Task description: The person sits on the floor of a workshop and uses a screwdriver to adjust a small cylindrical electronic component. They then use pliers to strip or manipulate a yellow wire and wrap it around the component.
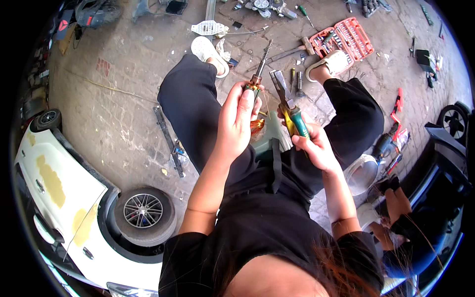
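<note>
My left hand (237,116) is closed round a metal part (256,80) with a long grooved shaft pointing up and copper-coloured windings near my fingers. My right hand (311,143) grips pliers (298,120) with teal and yellow handles, their metal jaws raised just right of the part. Below and between my hands, an amber translucent object (256,127) and a pale green item (269,129) lie between my legs, partly hidden; I cannot make out what they are.
An open red socket case (360,34), a hammer (308,45) and scattered parts surround my feet. A white car (59,193) with a loose wheel (143,213) is at left. A dark blue vehicle (443,173) and another person's bare legs (401,208) are at right.
</note>
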Tool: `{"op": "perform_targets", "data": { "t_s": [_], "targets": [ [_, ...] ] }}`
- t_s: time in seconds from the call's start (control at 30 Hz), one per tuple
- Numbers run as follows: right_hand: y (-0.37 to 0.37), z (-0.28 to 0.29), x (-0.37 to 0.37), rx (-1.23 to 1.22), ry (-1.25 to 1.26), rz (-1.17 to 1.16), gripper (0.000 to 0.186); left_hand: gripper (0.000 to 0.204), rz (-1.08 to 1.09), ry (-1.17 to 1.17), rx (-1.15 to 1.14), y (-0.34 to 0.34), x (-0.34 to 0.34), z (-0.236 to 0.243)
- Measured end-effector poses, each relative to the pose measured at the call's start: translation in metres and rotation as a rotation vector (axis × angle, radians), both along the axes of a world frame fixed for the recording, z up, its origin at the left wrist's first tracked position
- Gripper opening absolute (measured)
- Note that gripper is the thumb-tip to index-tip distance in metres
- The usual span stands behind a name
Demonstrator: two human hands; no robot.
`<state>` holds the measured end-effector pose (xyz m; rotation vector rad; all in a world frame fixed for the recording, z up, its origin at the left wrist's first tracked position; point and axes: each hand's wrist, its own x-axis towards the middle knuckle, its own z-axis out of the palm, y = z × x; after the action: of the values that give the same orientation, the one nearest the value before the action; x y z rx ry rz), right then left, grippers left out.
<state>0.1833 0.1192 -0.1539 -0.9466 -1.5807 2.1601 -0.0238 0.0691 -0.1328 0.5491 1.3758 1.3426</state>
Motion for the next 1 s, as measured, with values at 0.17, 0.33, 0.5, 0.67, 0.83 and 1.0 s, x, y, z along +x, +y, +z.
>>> {"op": "perform_targets", "data": {
  "t_s": [0.17, 0.33, 0.5, 0.67, 0.83, 1.0],
  "targets": [
    [-0.024, 0.027, 0.006, 0.162, 0.088, 0.052, 0.022, 0.028, 0.003, 0.291, 0.052, -0.015, 0.011, 0.018],
    [-0.041, 0.036, 0.002, 0.221, 0.104, -0.005, 0.023, 0.026, -0.055, 0.500, 0.037, -0.027, 0.011, 0.027],
    [-0.046, 0.039, 0.006, 0.302, 0.085, 0.015, 0.021, 0.025, -0.071, 0.661, 0.101, -0.031, 0.015, 0.026],
    [-0.049, 0.047, 0.009, 0.339, -0.001, 0.036, 0.016, 0.026, -0.066, 0.759, 0.128, -0.030, 0.019, 0.029],
    [-0.048, 0.046, 0.012, 0.290, 0.029, 0.027, 0.014, 0.026, -0.096, 0.762, 0.113, -0.030, 0.017, 0.031],
    [-0.047, 0.046, 0.012, 0.211, 0.070, 0.036, 0.018, 0.026, -0.141, 0.791, 0.130, -0.026, 0.013, 0.030]
  ]
}}
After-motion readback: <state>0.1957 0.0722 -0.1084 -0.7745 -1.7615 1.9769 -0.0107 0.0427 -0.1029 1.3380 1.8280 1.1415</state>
